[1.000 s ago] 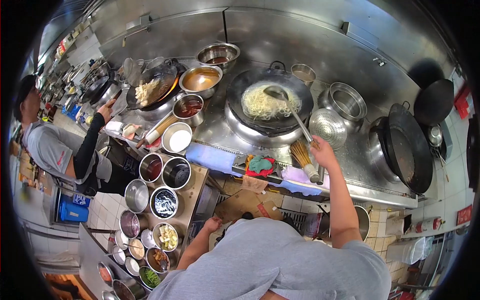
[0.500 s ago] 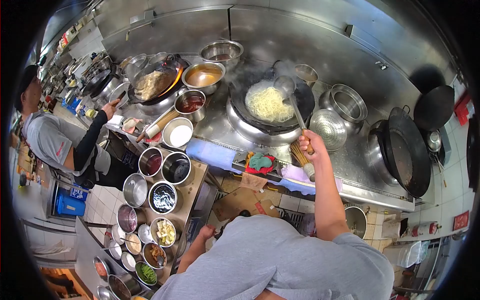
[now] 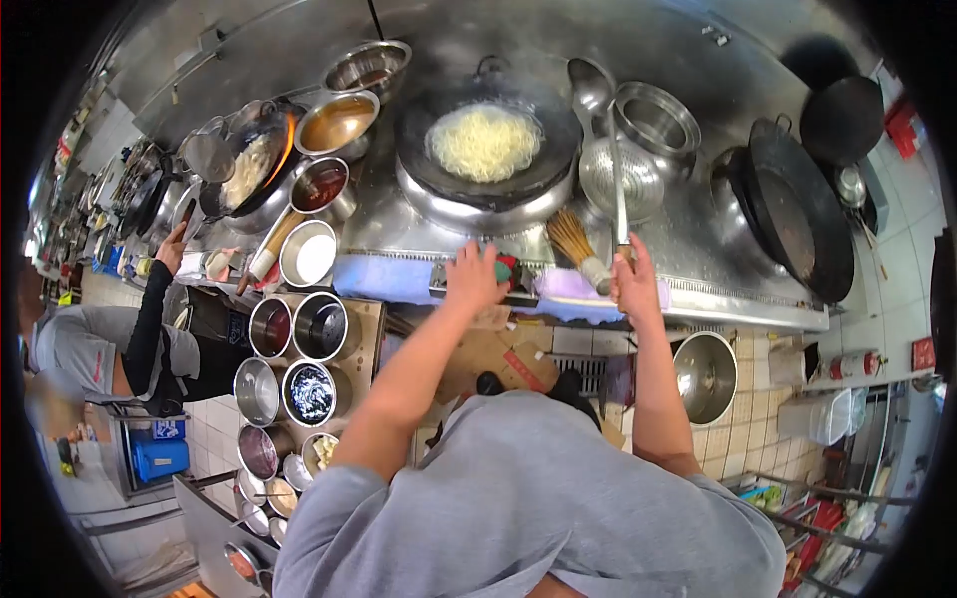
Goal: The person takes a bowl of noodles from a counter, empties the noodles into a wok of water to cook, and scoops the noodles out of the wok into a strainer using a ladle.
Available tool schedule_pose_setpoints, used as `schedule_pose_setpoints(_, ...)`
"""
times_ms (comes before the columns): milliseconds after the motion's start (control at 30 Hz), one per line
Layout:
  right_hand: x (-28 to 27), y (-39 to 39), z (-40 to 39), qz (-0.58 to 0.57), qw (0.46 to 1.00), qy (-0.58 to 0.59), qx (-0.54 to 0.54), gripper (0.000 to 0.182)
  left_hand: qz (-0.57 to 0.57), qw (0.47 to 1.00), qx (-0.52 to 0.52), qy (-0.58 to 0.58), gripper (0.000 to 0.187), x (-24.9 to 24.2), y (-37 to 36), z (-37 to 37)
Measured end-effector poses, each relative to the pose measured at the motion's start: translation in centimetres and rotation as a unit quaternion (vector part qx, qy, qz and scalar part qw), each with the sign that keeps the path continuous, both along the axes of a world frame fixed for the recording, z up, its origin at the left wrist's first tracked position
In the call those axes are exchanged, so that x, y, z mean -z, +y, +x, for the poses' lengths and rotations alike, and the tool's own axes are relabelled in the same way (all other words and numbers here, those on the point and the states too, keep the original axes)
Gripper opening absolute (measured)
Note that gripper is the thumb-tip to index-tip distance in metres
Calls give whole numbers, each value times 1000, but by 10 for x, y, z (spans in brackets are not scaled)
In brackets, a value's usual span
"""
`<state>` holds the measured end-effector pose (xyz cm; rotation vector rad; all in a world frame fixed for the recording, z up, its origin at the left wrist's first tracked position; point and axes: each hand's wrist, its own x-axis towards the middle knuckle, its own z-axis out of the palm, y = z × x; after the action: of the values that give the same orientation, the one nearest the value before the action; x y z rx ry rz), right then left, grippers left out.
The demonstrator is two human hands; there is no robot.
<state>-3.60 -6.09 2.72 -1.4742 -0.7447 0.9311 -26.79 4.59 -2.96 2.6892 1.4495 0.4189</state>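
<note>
My right hand is closed round the wooden handle of a long ladle. The ladle's bowl is up at the back of the stove, and its shaft crosses over a perforated strainer. My left hand reaches to the stove's front edge with its fingers apart, right at a bundle of red and green cloths that it partly covers. Beyond it, pale noodles lie in the black wok. Between my hands, nearer the right, lies a bamboo wok brush.
Pots of sauce and white powder stand left of the wok. More ingredient pots crowd the side table. At far left, a co-worker stands by another wok with flame at its rim. Woks stack at right.
The ladle has left the noodles and moved right, above the strainer. My left hand has come up from beside my body to the cloths. The camera view has shifted.
</note>
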Motion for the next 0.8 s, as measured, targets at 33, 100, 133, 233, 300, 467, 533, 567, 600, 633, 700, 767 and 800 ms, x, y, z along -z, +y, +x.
schedule_pose_setpoints(33, 4, -13, 7, 4, 1000, -20, 9, 48, -54, 993, -17, 106, 64, -3, 16, 9)
schedule_pose_setpoints(100, 4, -43, 15, 9, 999, -43, 25, 49, -110, 970, -23, 214, 72, -9, 35, 25)
schedule_pose_setpoints(133, -1, -58, 14, 7, 997, -61, 37, 48, -201, 939, -11, 278, 76, -12, 44, 30)
schedule_pose_setpoints(233, -6, -93, 6, -24, 995, -48, 80, 47, -290, 887, 20, 358, 82, 2, 50, 41)
schedule_pose_setpoints(300, -1, -109, -1, 13, 996, -15, 82, 45, -288, 879, 37, 379, 84, 17, 53, 43)
schedule_pose_setpoints(467, 1, -135, -13, 6, 994, 40, 98, 44, -271, 910, 76, 304, 69, 32, 63, 31)
schedule_pose_setpoints(533, 6, -145, -11, 3, 997, 6, 83, 43, -265, 950, 59, 155, 60, 46, 66, 14)
schedule_pose_setpoints(567, 10, -149, -12, 4, 996, 4, 92, 43, -257, 965, 44, -1, 50, 48, 67, 6)
schedule_pose_setpoints(600, 8, -151, -13, 10, 996, 4, 92, 43, -251, 967, 43, -1, 50, 39, 66, 2)
schedule_pose_setpoints(633, 5, -152, -15, -3, 995, 12, 100, 43, -495, 828, -51, -260, 43, 30, 64, -4)
schedule_pose_setpoints(700, 3, -153, -14, -11, 995, 26, 97, 43, -665, 442, -167, -578, 41, 19, 71, -5)
schedule_pose_setpoints(767, 4, -149, -10, -11, 996, 16, 87, 43, -637, 390, -187, -638, 45, 2, 82, 0)
schedule_pose_setpoints(800, 5, -147, -7, -15, 997, 8, 81, 43, -608, 333, -207, -690, 48, -6, 87, 3)
